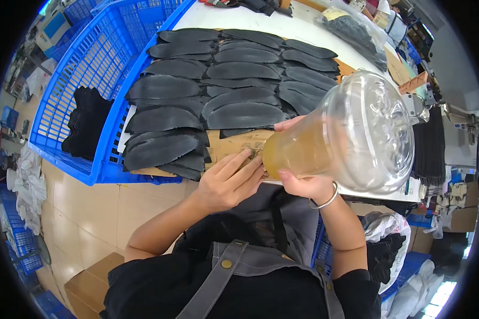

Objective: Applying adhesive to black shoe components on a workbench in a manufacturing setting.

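Note:
My right hand (pixel 307 186) is wrapped round a large clear plastic cup (pixel 330 141) with a domed lid and yellowish liquid inside. The cup leans, its lid toward me and to the right, its base over the table edge. Beside that base lies my left hand (pixel 223 181), fingers stretched out over the brown cardboard (pixel 231 142). Something small and dark shows near its fingertips, too unclear to name. Beyond both hands, black curved flat pieces (pixel 242 113) lie overlapping in rows on the cardboard.
A blue plastic crate (pixel 98 175) holding a stack of black pieces (pixel 88 122) stands left of the table. A clear bag (pixel 351 32) of dark material lies at the far right. Black strips (pixel 429 146) hang by a machine at right. A cardboard box (pixel 93 284) sits on the floor.

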Tool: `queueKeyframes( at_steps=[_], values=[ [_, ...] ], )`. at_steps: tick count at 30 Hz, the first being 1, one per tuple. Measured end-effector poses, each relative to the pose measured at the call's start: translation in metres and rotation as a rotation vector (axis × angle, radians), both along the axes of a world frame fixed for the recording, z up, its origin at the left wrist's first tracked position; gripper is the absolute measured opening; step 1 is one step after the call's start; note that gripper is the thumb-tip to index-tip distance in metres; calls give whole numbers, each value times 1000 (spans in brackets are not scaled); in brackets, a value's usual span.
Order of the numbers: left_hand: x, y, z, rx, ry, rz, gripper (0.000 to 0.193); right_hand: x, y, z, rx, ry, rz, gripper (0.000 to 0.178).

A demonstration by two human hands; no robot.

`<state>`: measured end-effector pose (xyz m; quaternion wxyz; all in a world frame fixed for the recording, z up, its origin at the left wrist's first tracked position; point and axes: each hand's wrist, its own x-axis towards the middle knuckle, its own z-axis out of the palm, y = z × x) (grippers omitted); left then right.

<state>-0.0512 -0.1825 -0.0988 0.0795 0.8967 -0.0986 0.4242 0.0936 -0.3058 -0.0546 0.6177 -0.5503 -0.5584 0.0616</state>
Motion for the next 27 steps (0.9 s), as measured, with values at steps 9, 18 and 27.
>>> queueKeyframes(
  at_steps=[9,18,27],
  values=[
    [-5,2,2,-32,13,-6,19,-2,-3,14,-119,-150,-26,78],
    [5,-3,1,-73,-15,0,26,45,-50,10,-68,-193,-553,68],
    [1,-2,4,-83,-8,3,27,22,-81,42,106,-52,-711,65]
  ],
)
